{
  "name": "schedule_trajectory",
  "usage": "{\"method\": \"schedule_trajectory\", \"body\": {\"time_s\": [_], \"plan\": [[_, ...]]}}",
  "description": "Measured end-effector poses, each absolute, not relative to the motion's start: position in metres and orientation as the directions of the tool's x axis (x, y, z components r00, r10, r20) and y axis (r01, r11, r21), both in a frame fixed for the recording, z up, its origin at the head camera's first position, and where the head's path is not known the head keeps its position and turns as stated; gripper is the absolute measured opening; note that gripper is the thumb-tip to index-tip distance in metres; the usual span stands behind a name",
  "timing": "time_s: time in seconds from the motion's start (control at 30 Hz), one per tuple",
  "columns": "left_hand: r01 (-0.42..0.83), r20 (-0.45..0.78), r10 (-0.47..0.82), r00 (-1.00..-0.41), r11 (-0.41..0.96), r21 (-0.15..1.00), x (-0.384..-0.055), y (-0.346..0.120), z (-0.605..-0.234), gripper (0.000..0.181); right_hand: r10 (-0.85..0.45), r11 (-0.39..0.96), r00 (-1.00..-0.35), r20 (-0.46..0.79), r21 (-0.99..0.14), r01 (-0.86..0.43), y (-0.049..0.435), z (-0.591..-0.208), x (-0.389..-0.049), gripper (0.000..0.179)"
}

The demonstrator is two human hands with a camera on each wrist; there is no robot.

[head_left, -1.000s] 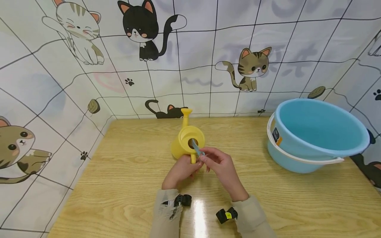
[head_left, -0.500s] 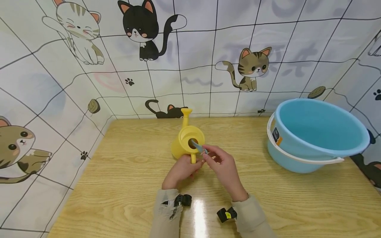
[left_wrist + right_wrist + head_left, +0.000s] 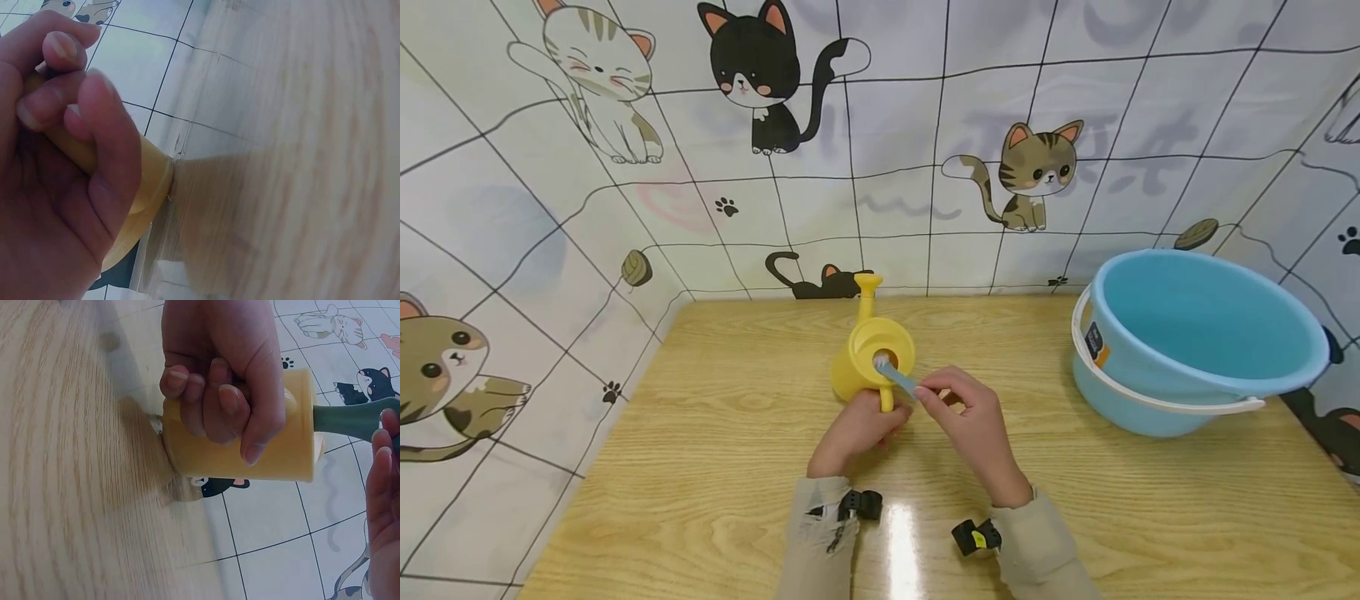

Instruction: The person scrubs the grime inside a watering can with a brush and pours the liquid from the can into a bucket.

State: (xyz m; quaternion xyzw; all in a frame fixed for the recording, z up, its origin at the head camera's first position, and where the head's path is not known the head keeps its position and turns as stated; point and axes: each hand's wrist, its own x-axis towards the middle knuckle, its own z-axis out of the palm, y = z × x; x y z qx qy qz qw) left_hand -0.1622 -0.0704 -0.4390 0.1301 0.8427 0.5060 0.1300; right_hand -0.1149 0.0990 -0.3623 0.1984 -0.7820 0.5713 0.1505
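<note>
A small yellow watering can stands on the table, its spout pointing away from me. My left hand grips its handle with curled fingers, seen close up in the left wrist view. Between thumb and fingers, my right hand pinches the handle end of a blue-grey brush. The brush's pale, bristle-like head is at the round opening on the can's top, partly inside it. In the right wrist view, the brush handle looks greenish and enters the can from above. The can's inside is mostly hidden.
On the right stands a light blue bucket with a white handle, and a light blue basin sits in its top. Cat-patterned sheeting rises behind and beside the wooden table.
The right hand has moved slightly to the right and drawn the brush partly out, so its pale head now shows at the opening. The left hand and the watering can stay in place.
</note>
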Motion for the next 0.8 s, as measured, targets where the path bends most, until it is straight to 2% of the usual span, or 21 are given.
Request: {"method": "schedule_trajectory", "body": {"time_s": [0.27, 0.43, 0.6, 0.67, 0.8], "plan": [[0.084, -0.089, 0.358, -0.929, 0.441, 0.894, -0.162, -0.07, -0.439, 0.035, -0.142, 0.256, -0.881, 0.452, -0.843, -0.474, 0.101, -0.368, -0.119, 0.013], [0.075, -0.099, 0.355, -0.929, 0.444, 0.893, -0.162, -0.07, -0.439, 0.037, -0.101, 0.16, -0.949, 0.3, -0.936, -0.313, 0.102, -0.38, -0.126, 0.022], [0.064, -0.112, 0.352, -0.929, 0.45, 0.891, -0.161, -0.07, -0.438, 0.036, -0.065, 0.161, -0.99, 0.124, -0.978, -0.133, 0.103, -0.397, -0.135, 0.039], [0.065, -0.112, 0.352, -0.929, 0.454, 0.889, -0.161, -0.07, -0.438, 0.035, -0.031, 0.215, -0.992, 0.121, -0.969, -0.125, 0.103, -0.403, -0.137, 0.04], [0.069, -0.113, 0.352, -0.929, 0.464, 0.883, -0.16, -0.07, -0.437, 0.034, 0.036, 0.285, -0.98, 0.195, -0.942, -0.177, 0.103, -0.406, -0.138, 0.036]]}}
